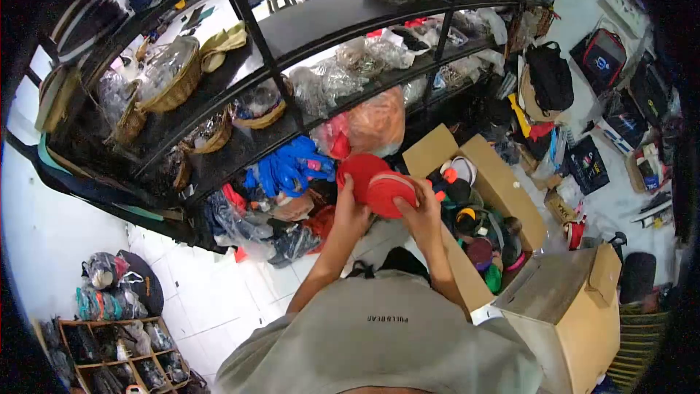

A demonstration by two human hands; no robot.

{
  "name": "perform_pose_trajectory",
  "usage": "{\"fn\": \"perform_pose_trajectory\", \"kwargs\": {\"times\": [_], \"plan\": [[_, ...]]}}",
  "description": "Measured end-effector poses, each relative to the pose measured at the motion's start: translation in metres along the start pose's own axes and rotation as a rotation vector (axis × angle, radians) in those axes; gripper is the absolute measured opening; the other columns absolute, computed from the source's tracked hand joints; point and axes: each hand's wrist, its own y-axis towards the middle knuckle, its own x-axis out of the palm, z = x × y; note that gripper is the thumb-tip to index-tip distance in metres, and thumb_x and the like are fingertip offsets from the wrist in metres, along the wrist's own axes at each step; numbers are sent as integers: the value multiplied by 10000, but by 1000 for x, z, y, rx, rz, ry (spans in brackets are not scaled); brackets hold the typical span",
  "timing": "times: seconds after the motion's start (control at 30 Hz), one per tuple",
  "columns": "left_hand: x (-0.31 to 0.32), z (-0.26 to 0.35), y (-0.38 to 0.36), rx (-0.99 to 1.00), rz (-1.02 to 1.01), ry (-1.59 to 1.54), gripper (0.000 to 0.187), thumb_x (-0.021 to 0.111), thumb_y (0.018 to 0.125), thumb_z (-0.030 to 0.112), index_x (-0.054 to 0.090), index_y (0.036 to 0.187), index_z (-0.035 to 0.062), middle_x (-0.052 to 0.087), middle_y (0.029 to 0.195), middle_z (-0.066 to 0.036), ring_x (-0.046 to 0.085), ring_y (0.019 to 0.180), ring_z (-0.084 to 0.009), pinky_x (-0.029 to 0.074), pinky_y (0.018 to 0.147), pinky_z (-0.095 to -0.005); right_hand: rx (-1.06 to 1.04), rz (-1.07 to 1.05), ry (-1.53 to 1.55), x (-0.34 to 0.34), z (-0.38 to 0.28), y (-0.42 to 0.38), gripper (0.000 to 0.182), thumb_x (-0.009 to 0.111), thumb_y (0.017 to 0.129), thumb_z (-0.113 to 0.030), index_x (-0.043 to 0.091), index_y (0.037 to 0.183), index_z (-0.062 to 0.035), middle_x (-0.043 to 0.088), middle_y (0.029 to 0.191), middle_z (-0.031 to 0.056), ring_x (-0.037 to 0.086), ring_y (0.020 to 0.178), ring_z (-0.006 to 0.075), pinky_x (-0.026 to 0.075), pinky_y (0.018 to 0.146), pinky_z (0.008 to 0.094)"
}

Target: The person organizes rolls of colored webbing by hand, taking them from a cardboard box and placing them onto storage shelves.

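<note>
My left hand (351, 211) is closed on a flat red roll (357, 171), apparently wound strap or ribbon. A second red roll (386, 193), with a paler band across its edge, is gripped by my right hand (423, 211). The two rolls touch and overlap in front of my chest. To the right of my right hand is an open cardboard box (503, 182) holding several rolls in black, green, orange, yellow and pink. Ahead of my hands lies a bundle of blue material (292, 166) beside clear plastic bags.
A black shelf rack (313, 25) with wicker baskets (175, 76) and plastic-bagged goods spans the front. Another cardboard box (561, 299) stands at my right. Backpacks (550, 76) hang on the right wall. A wooden cubby shelf (120, 354) stands at lower left.
</note>
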Motion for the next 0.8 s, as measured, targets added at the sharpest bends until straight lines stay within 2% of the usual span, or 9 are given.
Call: {"fn": "perform_pose_trajectory", "kwargs": {"times": [0.1, 0.17, 0.27, 0.37, 0.43, 0.47, 0.57, 0.67, 0.8], "plan": [[-19, 15, 23, -185, 45, -41, 557, 454, 986, 460, 434, 1362, 49, 549, 1326, -159, 549, 1189, -328, 447, 1016, -475, -80, -101, -476, 4, -17, -1, 473, 757, 766, -66, 592, 1209, -66, 598, 1178, 84, 542, 1014, 207, 459, 883, 326], [5, 22, -13, -66, -142, 197, 578, 442, 982, 480, 437, 1358, 40, 544, 1327, -176, 543, 1194, -338, 443, 1016, -489, -543, -343, -971, 13, -28, 4, 549, 760, 697, -73, 610, 1222, -131, 584, 1220, 63, 504, 1001, 272, 442, 880, 385], [-15, 6, 11, -128, -176, 71, 629, 416, 974, 528, 452, 1332, 12, 553, 1285, -221, 542, 1195, -350, 448, 1008, -512, -585, -270, -1003, 11, 12, 8, 618, 758, 660, -114, 601, 1255, -165, 571, 1249, 42, 468, 1051, 322, 423, 913, 438], [-26, -8, 16, -254, -183, -242, 447, 465, 1006, 332, 454, 1342, 37, 559, 1286, -169, 554, 1175, -287, 455, 1019, -425, -537, -335, -955, 10, 16, 27, 556, 736, 743, -208, 587, 1276, -167, 552, 1267, 65, 445, 1082, 339, 420, 929, 450], [-25, -9, 9, 333, -155, 660, 477, 471, 1008, 310, 381, 1403, 58, 572, 1253, -157, 557, 1163, -259, 477, 993, -398, -472, -475, -929, 9, 9, 42, 557, 709, 796, -308, 558, 1312, -163, 520, 1302, 94, 448, 1090, 351, 423, 956, 445], [-19, -5, 8, 317, -116, 672, 477, 471, 1008, 310, 381, 1403, 58, 572, 1253, -157, 557, 1163, -259, 477, 993, -398, -440, -494, -904, 7, 10, 46, 557, 709, 796, -308, 558, 1312, -163, 520, 1302, 94, 448, 1090, 351, 423, 956, 445], [3, 24, 46, 372, -373, 190, 546, 518, 986, 260, 286, 1444, 73, 585, 1225, -144, 572, 1140, -241, 475, 992, -391, -588, -631, -802, 1, 14, 79, 548, 707, 812, -304, 553, 1314, -147, 530, 1286, 110, 474, 1080, 349, 429, 963, 440], [-4, 33, 67, 28, -533, -114, 551, 545, 968, 233, 295, 1428, 59, 621, 1149, -112, 584, 1113, -210, 455, 1015, -390, -586, -681, -684, -1, 15, 104, 534, 699, 824, -298, 553, 1310, -129, 551, 1242, 134, 495, 1093, 340, 415, 984, 442], [-7, 15, 67, 286, -106, 338, 499, 524, 953, 437, 504, 1246, 34, 657, 957, -90, 648, 859, -195, 533, 809, -359, -458, -405, -519, -11, 37, 139, 551, 683, 859, -330, 530, 1310, -53, 544, 1270, 180, 510, 1154, 340, 398, 1012, 431]]}}
